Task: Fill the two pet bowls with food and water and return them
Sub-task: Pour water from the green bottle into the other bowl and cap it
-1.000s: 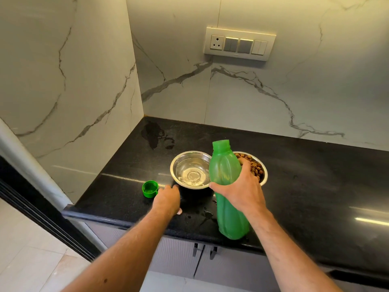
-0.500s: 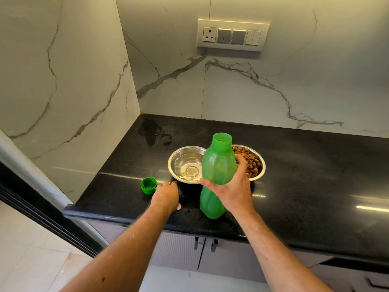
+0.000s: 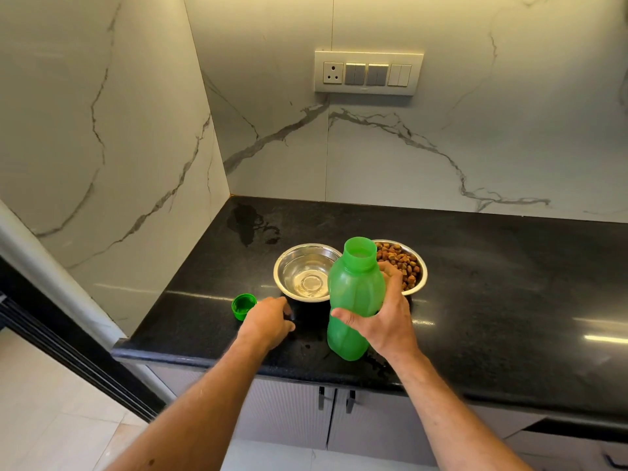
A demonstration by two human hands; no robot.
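My right hand (image 3: 387,321) is wrapped round the green bottle (image 3: 353,297), thumb across its front and fingers behind, and the bottle stands upright and uncapped near the front edge of the black table (image 3: 509,300). I can read no brand, label or writing on it. Just behind the bottle to its left sits the steel water bowl (image 3: 307,271), with a little clear water at the bottom. Just behind the bottle to its right is the food bowl (image 3: 406,266), filled with brown kibble, partly hidden by the bottle's neck. The two bowls sit side by side. My left hand (image 3: 268,322) hovers low to the left of the bottle, fingers loosely curled and holding nothing, close to the green cap (image 3: 244,305), which lies open side up. On the wall above the bottle is a switch plate (image 3: 368,73), unmarked.
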